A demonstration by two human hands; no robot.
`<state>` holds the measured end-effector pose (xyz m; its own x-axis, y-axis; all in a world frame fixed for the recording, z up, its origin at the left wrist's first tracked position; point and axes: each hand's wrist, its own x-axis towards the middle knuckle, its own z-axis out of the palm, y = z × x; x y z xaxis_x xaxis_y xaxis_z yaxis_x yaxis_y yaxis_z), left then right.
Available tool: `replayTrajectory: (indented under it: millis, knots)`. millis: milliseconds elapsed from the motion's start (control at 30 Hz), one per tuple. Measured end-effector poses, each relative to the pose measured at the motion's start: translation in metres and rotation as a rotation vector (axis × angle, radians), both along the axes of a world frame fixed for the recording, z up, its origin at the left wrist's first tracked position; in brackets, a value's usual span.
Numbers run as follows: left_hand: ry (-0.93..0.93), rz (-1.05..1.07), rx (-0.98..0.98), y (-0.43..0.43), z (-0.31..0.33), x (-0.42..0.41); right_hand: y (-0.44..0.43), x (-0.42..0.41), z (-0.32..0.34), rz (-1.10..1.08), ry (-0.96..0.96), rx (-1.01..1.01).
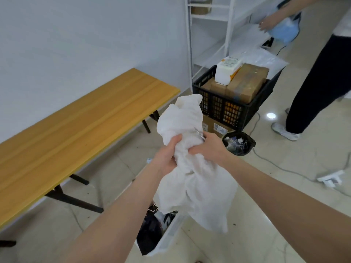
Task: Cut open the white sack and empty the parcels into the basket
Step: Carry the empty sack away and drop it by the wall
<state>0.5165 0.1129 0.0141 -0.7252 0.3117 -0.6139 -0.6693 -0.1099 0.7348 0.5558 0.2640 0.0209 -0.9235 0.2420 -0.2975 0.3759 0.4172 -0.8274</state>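
A crumpled white sack (191,168) hangs in the air at the centre of the head view, bunched in the middle. My left hand (168,156) grips its bunched left side. My right hand (209,147) grips the right side and also holds a thin metal blade (198,132) that sticks up past the fingers. The sack's open lower end hangs over a pale basket (169,238) on the floor, in which dark and white parcels (153,226) lie.
A wooden-topped table (76,130) with black legs runs along the left wall. A black crate (233,105) of cardboard boxes stands ahead on a carton. A black bin (238,143) of scraps sits right of my hands. Another person (313,82) stands at a white rack (209,25). Cables cross the floor.
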Motion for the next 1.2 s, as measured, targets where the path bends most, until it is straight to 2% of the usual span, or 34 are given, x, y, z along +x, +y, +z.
replayTrajectory:
  millis: [100,167,200,267,300,367,533,633,700,800,900,967,1067,1200]
  knots:
    - [0.228,-0.018,-0.297,0.031,0.009,0.008,0.039,0.017,-0.006,-0.075,0.02,-0.03]
    - [0.559,0.02,-0.613,0.047,0.013,0.008,0.069,0.032,-0.005,-0.085,0.0,0.047]
    - [0.795,-0.071,-0.784,0.056,0.018,0.007,0.084,0.039,-0.005,-0.093,-0.016,0.105]
    - [1.218,-0.43,-1.064,0.077,0.026,0.004,0.112,0.056,-0.006,-0.119,-0.035,0.158]
    - [1.337,-0.641,-1.181,0.093,0.03,0.004,0.125,0.064,-0.007,-0.129,-0.049,0.149]
    - [1.431,-0.943,-1.314,0.13,0.033,0.009,0.152,0.082,-0.007,-0.148,-0.081,0.107]
    - [1.49,-1.144,-1.276,0.223,0.032,0.046,0.219,0.134,0.0,-0.158,-0.061,0.106]
    - [1.445,-1.102,-1.2,0.272,0.034,0.075,0.255,0.165,0.005,-0.195,-0.064,0.118]
    - [1.328,-0.981,-1.139,0.3,0.036,0.092,0.278,0.184,0.009,-0.311,-0.049,0.288]
    - [1.276,-0.866,-1.117,0.34,0.037,0.106,0.318,0.216,0.009,-0.5,-0.098,0.518]
    - [1.185,-0.813,-1.037,0.379,0.036,0.121,0.349,0.247,0.005,-0.458,-0.154,0.436]
    - [1.129,-0.822,-0.924,0.404,0.034,0.135,0.362,0.264,0.001,-0.441,-0.121,0.35]
    - [1.044,-0.849,-0.738,0.434,0.033,0.161,0.379,0.284,-0.005,-0.519,-0.02,0.312]
    - [0.967,-0.872,-0.566,0.47,0.028,0.186,0.409,0.306,-0.009,-0.659,-0.005,0.325]
